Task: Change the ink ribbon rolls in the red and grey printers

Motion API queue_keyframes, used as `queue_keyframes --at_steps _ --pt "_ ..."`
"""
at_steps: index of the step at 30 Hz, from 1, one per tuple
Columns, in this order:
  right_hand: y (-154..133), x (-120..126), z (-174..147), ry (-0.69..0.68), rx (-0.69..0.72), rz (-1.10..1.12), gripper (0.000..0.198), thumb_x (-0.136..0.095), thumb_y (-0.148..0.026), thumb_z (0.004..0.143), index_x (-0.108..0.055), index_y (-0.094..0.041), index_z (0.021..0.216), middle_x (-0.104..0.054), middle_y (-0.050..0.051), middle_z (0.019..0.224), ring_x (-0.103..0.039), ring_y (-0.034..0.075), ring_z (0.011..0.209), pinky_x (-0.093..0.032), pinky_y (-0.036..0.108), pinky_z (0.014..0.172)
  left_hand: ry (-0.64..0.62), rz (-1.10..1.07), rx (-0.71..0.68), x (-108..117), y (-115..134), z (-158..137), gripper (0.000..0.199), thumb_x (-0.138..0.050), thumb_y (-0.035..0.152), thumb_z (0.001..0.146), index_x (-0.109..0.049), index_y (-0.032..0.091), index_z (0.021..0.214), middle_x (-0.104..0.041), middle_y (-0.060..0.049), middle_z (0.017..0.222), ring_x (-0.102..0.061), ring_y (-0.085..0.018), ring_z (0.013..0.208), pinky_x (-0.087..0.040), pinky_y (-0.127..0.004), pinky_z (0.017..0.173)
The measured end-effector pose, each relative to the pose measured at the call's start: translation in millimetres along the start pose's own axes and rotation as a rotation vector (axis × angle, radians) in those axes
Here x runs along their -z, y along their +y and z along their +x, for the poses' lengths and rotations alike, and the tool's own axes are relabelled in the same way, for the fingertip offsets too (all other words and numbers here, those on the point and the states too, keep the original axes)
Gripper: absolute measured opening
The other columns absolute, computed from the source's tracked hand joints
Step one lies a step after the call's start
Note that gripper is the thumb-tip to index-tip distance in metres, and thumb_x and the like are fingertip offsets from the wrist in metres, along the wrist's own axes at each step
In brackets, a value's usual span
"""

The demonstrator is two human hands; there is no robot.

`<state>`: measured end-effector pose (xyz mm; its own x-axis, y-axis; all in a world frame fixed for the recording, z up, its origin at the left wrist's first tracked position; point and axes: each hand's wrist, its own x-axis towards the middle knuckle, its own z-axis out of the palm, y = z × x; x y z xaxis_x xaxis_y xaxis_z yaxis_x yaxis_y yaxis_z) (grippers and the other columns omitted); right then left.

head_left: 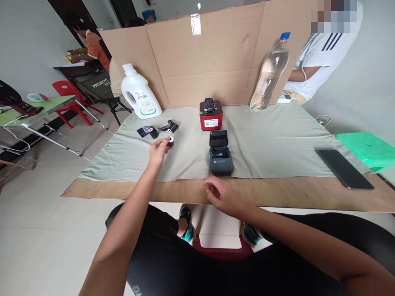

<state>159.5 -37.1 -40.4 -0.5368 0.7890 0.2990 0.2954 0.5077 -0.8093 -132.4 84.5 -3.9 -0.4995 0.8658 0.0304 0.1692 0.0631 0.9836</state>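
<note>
My left hand [158, 151] reaches over the cloth at the left, its fingertips pinched on a small black roll of label paper [170, 142] with a white core. Just beyond it lie two more black rolls, a nearer one [152, 132] with a loose strip and a farther one [172, 126]. My right hand [221, 196] rests at the table's front edge, fingers loosely curled and nothing visible in them. In front of it stands a dark grey portable label printer [221, 161], its lid raised. A red and black printer [211, 116] sits behind, with a black strip on top.
A white detergent bottle [142, 95] and a tilted clear water bottle [270, 78] stand against a cardboard screen [203, 61]. A phone [344, 168] lies near the right front corner. Beside the table is a green stool [367, 147]. Other people sit beyond the screen.
</note>
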Motion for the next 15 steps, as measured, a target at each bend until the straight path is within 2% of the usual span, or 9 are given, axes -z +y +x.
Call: queue_keyframes --at_steps 2,5,11,15 --pt "2.7 -1.3 -0.2 -0.03 0.04 -0.054 0.02 -0.056 -0.016 0.095 -0.059 -0.021 0.114 -0.068 0.005 0.1 -0.064 0.017 0.085 -0.053 0.032 0.077 0.068 0.056 0.085 5.5 1.0 29.5 0.031 -0.072 0.046 0.082 -0.072 0.015 0.089 -0.075 -0.006 0.086 -0.075 -0.017 0.074 -0.042 -0.02 0.058" --pt "4.7 -0.8 0.2 -0.06 0.068 -0.09 0.021 -0.054 -0.016 0.095 -0.058 -0.021 0.116 -0.069 0.006 0.105 -0.064 0.018 0.088 -0.053 0.032 0.079 0.089 0.077 0.195 10.7 -1.6 58.2 0.024 -0.074 0.038 0.082 -0.07 0.015 0.087 -0.069 -0.004 0.075 -0.071 -0.016 0.067 -0.037 -0.019 0.052" --pt "6.0 0.3 0.2 -0.083 0.079 -0.089 0.023 -0.055 -0.017 0.097 -0.057 -0.019 0.119 -0.069 0.008 0.11 -0.066 0.019 0.09 -0.054 0.034 0.081 0.133 -0.061 0.25 11.0 -13.1 73.8 0.022 -0.08 0.027 0.077 -0.066 0.012 0.083 -0.068 -0.008 0.082 -0.07 -0.016 0.066 -0.051 -0.022 0.052" --pt "6.4 -0.2 -1.0 -0.071 0.082 -0.085 0.023 -0.056 -0.016 0.097 -0.057 -0.019 0.119 -0.069 0.007 0.106 -0.065 0.017 0.086 -0.054 0.032 0.078 0.161 -0.052 0.249 11.1 -17.9 76.7 0.022 -0.081 0.026 0.079 -0.064 0.012 0.083 -0.066 -0.007 0.081 -0.072 -0.018 0.068 -0.057 -0.024 0.053"
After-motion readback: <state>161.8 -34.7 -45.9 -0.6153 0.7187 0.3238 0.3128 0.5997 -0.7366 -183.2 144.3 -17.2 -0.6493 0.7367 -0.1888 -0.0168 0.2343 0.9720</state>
